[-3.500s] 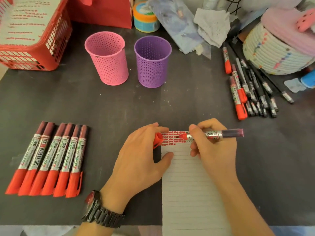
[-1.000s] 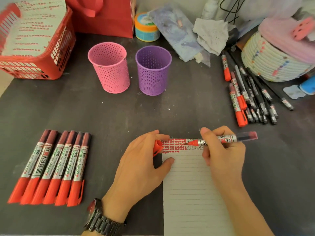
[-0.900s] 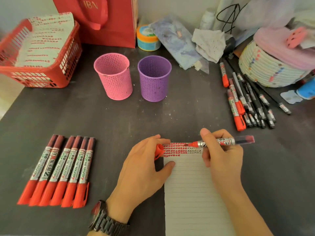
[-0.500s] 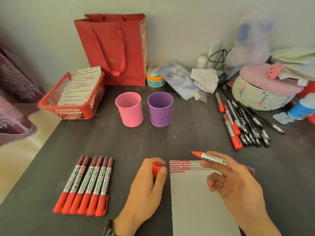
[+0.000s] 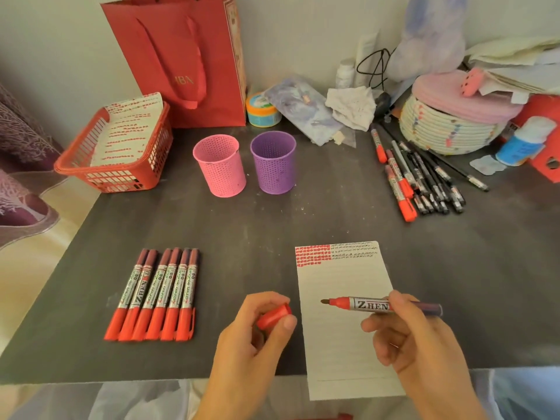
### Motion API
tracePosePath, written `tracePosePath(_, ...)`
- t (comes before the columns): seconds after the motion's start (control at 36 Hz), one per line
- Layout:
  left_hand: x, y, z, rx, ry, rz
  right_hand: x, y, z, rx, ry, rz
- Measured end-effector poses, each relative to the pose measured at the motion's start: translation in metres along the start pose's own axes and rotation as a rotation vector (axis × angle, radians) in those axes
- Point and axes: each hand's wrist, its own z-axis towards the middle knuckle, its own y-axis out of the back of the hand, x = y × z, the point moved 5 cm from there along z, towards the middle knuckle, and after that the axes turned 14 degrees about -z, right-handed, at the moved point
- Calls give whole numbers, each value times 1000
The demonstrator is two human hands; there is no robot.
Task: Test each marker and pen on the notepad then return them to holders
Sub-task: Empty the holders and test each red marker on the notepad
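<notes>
Nearest, the left hand [image 5: 251, 338] has come off the lined white notepad [image 5: 333, 353] and pinches the red plastic cap [image 5: 274, 316]. The right hand [image 5: 415, 344] grips the uncapped silver-labelled red marker [image 5: 378, 305] by its barrel, its tip now lifted off the paper and aimed at the cap, not touching it. With red dabs at the pad's top, this marker's test looks finished and capping comes next, while the pink perforated holder [image 5: 219, 165] and purple perforated holder [image 5: 274, 162] beyond show no pens above their rims.
</notes>
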Motion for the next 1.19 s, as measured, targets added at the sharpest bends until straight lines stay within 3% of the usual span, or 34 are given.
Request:
tracePosePath(0.47,-22,-16,0,162,-148,73,1,-20,-18,133,36,-199)
tracePosePath(0.67,-28,-8,6,279,-168,172,15,-10,-20,326,136,-592)
tracePosePath(0.83,-42,-8,13,353,-206,232,18,-14,-24,323,295,-868)
tracePosePath(1.08,-64,-9,29,402,-286,304,22,-20,-27,230,292,-739)
tracePosePath(1.14,-70,-10,34,392,-277,172,21,-24,-25,238,237,-612)
tracePosePath(1.19,-79,-12,44,329,-230,-169,18,-29,-24,249,157,-479)
